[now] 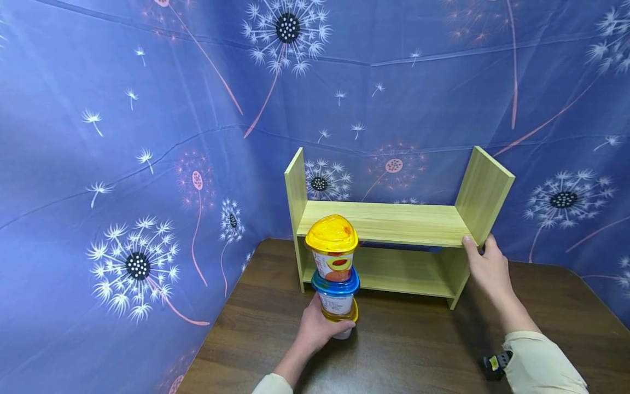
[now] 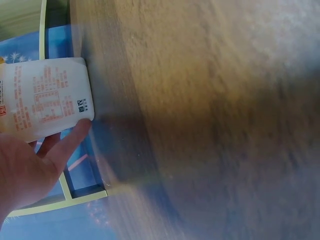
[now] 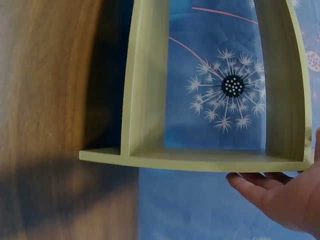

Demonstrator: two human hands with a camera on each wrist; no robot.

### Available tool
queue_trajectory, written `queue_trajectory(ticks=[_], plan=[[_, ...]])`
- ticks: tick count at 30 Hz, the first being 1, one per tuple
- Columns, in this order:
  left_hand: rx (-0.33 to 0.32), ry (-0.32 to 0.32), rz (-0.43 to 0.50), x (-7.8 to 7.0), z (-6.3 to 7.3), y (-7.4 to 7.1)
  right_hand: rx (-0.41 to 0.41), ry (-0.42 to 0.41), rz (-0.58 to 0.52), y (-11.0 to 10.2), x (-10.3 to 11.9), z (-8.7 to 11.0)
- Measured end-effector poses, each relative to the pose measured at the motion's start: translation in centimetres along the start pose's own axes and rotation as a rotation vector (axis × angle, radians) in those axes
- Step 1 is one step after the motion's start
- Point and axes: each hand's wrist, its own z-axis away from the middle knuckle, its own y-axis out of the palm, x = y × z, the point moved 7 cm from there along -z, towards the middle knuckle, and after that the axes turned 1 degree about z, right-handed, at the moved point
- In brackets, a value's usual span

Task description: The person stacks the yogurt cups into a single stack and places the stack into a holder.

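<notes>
While a blue cloth [image 1: 59,230], printed with white and pink dandelions, covers the left side and the background, we list next to it one brown wood-grain table [image 1: 403,350]. Then, one cream sleeve at the lower edge, and from it the left hand [image 1: 316,328], thumb and fingers curved around the lowest cup [image 1: 343,335] of a stack. Of the stack we count three cups, one upon another, nearly upright, before the left part of the shelf: at the bottom, a white cup with a yellow lid (orange print on its wall, by the left wrist view); in the middle, a white cup [image 1: 337,303] with a blue lid [image 1: 336,282]; on top, a cup [image 1: 337,268] bearing a fruit picture, with a domed yellow lid [image 1: 332,232]. Whether the base touches the table, we cannot tell.

Next, one pale wooden shelf [image 1: 384,221], standing on the table: two side panels, an upper board and a lower board. At its right panel [image 1: 484,191] we enter the right hand [image 1: 492,273], gripping, thumb at the front and fingers against the outer face. Last, a second cream sleeve [image 1: 543,361], with a small black object [image 1: 502,358] beside its cuff.
</notes>
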Motion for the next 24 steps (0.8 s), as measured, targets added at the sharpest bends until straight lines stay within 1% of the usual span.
queue_trajectory(ticks=[4, 7, 11, 15, 19, 24], plan=[[-0.004, -0.010, 0.008, 0.1, 0.1, 0.0, 0.024, 0.066, -0.059, 0.3, -0.5, -0.5], [-0.004, -0.015, 0.025, 0.1, 0.1, 0.0, 0.071, 0.120, -0.133, 0.6, -0.7, -0.9], [-0.003, -0.020, 0.038, 0.1, 0.2, -0.1, 0.139, 0.177, -0.197, 1.1, -0.8, -1.6], [0.009, -0.023, 0.038, 0.1, 0.2, 0.1, 0.152, 0.188, -0.206, 1.2, -1.2, -2.1], [0.026, -0.034, 0.044, 0.2, 0.2, 0.4, 0.156, 0.182, -0.224, 1.2, -1.4, -2.2], [0.044, -0.044, 0.091, 0.2, 0.3, 0.3, 0.192, 0.165, -0.246, 1.5, -1.2, -2.1]])
